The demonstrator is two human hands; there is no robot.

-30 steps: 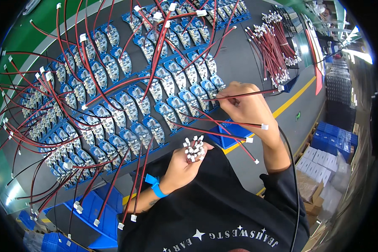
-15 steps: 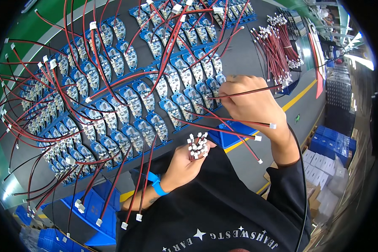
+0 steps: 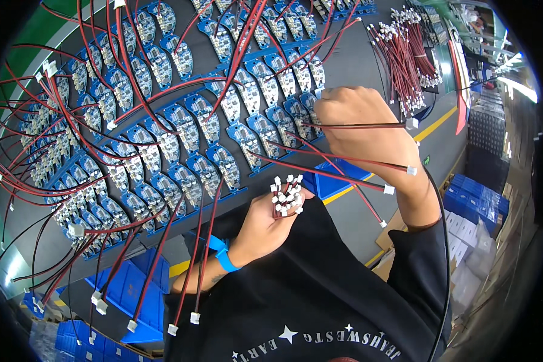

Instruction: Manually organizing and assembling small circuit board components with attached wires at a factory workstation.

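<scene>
My left hand, with a blue band at its wrist, is closed around a bunch of cables. Their white connectors stick up above the fingers, while the wires mostly disappear inside the grip. My right hand is curled at the right end of the blue circuit boards, knuckles up. Its fingertips are hidden, so what they pinch cannot be made out. Red-and-black cables run from the nearest boards toward the right, some passing across or beside this hand and ending in white connectors.
Several panels of blue boards, many with cables attached, cover the dark table. A loose pile of red-and-black cables lies at the far right. Cables hang over the near edge above a blue bin. Another blue bin sits below the table edge.
The whole view has shifted slightly, with the boards now a little farther left and up. My right hand remains at the boards' right end; my left hand still grips the cable bunch.
</scene>
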